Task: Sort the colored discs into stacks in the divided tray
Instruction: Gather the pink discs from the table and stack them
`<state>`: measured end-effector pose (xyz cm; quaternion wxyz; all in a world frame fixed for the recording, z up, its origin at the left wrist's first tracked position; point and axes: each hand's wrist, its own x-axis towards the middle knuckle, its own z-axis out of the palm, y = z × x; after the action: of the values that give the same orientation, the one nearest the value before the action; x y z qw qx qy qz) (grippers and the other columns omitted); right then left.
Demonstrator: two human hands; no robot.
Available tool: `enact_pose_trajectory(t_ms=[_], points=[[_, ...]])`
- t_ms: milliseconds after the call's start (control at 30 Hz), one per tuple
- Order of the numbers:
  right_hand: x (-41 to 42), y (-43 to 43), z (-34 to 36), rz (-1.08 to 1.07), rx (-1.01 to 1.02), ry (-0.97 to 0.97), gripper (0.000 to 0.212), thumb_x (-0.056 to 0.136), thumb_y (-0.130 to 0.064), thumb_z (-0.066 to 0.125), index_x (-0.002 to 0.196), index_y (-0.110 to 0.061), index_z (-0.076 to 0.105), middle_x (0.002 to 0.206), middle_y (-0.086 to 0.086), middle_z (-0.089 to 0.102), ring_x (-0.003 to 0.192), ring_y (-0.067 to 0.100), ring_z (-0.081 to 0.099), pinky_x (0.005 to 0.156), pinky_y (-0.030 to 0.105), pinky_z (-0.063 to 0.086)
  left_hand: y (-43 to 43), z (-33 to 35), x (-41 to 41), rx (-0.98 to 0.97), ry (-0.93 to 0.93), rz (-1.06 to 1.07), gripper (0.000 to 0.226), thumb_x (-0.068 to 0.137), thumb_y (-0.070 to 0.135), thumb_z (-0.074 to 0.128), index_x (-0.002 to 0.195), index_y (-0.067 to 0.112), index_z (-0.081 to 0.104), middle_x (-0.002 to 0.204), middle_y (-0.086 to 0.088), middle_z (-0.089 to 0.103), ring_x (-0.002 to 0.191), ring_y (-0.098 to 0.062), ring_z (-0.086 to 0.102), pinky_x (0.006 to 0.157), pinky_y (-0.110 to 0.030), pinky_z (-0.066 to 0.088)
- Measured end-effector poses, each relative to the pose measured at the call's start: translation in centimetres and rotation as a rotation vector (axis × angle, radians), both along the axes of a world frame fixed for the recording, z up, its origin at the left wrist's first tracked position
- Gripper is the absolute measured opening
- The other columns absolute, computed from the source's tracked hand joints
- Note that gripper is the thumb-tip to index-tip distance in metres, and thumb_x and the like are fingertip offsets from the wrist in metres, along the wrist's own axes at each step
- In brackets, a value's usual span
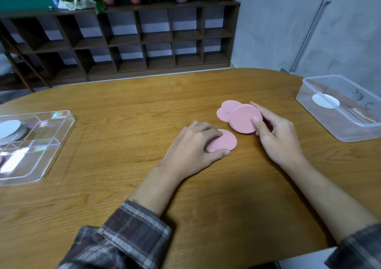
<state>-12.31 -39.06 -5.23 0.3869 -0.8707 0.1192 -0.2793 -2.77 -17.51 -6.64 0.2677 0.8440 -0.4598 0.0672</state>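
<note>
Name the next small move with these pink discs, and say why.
Probably set the pink stack in the right hand onto the pink pile the left hand holds. Both are pink, more loose pink discs lie behind them, and the divided tray with its white stack sits at far left.

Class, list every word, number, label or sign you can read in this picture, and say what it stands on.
No text reads clearly.
held pink disc: faint embossed line of marks, too small to read.
clear tub: dark print on its far wall, blurred; seems a drawing, not words.
grey wall: a small scrawl, perhaps "K", uncertain.
</note>
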Motion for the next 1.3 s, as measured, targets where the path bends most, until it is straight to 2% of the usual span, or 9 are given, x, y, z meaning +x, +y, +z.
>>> enact_pose_trajectory(t_ms=[100,267,333,533,700,800,967,1167,1300], points=[[0.2,0.7,0.0,-0.021,0.019,-0.016,0.040,0.104,-0.022,0.057,0.144,-0.026,0.059,0.124,-0.010,0.071,0.092,-0.001,0.060,0.086,0.006,0.042,1.0,0.2,0.3,0.002,-0.008,0.006,0.052,0.093,0.063,0.061,0.125,0.023,0.074,0.131,0.007,0.069,0.115,-0.015,0.058,0.098,-0.044,0.050],[1.0,1.9,-0.5,-0.022,0.074,-0.050,0.040,0.103,-0.020,0.058,0.142,-0.029,0.060,0.078,-0.028,0.064,0.068,0.012,0.056,0.072,0.024,0.047,1.6,0.7,0.6,-0.125,-0.037,-0.007,0.036,0.107,0.046,0.048,0.115,0.025,0.076,0.107,0.009,0.072,0.097,-0.015,0.057,0.087,-0.034,0.050],[1.5,2.3,-0.6,0.013,0.072,-0.054,0.040,0.103,-0.018,0.057,0.141,-0.030,0.061,0.072,-0.032,0.063,0.067,0.014,0.055,0.072,0.021,0.046,1.4,0.8,0.8,-0.216,-0.072,0.013,0.032,0.109,0.038,0.049,0.113,0.022,0.076,0.097,0.006,0.068,0.089,-0.014,0.053,0.082,-0.027,0.046],[1.6,2.5,-0.7,0.066,0.105,-0.039,0.041,0.105,-0.016,0.053,0.142,-0.032,0.060,0.079,0.000,0.067,0.067,0.013,0.057,0.073,0.013,0.045,0.1,0.4,1.2,-0.441,-0.046,0.096,0.018,0.105,0.022,0.061,0.102,0.009,0.074,0.094,-0.002,0.068,0.084,-0.018,0.062,0.078,-0.027,0.049],[1.8,2.4,-0.7,0.104,0.072,-0.042,0.041,0.106,-0.016,0.051,0.142,-0.033,0.060,0.077,0.001,0.066,0.068,0.012,0.057,0.077,0.020,0.047,-0.3,0.6,0.9,-0.486,-0.044,0.128,0.013,0.102,0.020,0.067,0.102,0.010,0.077,0.095,0.000,0.069,0.083,-0.014,0.062,0.076,-0.025,0.049],[1.5,2.5,-0.7,0.150,0.068,-0.039,0.040,0.107,-0.013,0.049,0.141,-0.030,0.061,0.072,-0.005,0.062,0.069,0.010,0.057,0.076,0.015,0.045,-0.3,0.6,0.8,-0.514,-0.005,0.151,0.010,0.100,0.020,0.071,0.100,0.012,0.077,0.096,0.001,0.069,0.080,-0.010,0.062,0.076,-0.024,0.051],[1.4,2.9,-0.4,0.205,0.093,-0.020,0.041,0.108,-0.012,0.046,0.143,-0.029,0.059,0.074,-0.003,0.061,0.072,0.013,0.057,0.076,0.016,0.045,-0.5,1.1,0.4,-0.552,0.119,0.198,0.010,0.097,0.026,0.074,0.097,0.016,0.073,0.093,0.008,0.074,0.067,-0.005,0.065,0.065,-0.006,0.043],[1.3,3.3,-0.1,0.262,0.179,0.023,0.048,0.101,-0.026,0.039,0.146,-0.027,0.055,0.079,-0.001,0.062,0.077,0.014,0.057,0.081,0.022,0.046,-0.8,1.0,0.3,-0.594,0.184,0.208,0.014,0.095,0.025,0.076,0.095,0.012,0.070,0.088,0.007,0.075,0.067,-0.006,0.069,0.063,-0.010,0.048],[1.1,3.8,0.1,0.226,0.022,0.051,0.048,0.107,-0.041,0.046,0.153,-0.028,0.046,0.085,-0.013,0.062,0.082,0.008,0.059,0.082,0.016,0.044,-0.9,0.8,0.5,-0.570,0.129,0.216,0.018,0.095,0.025,0.077,0.090,0.010,0.068,0.084,0.005,0.074,0.064,-0.007,0.067,0.061,-0.020,0.050]])
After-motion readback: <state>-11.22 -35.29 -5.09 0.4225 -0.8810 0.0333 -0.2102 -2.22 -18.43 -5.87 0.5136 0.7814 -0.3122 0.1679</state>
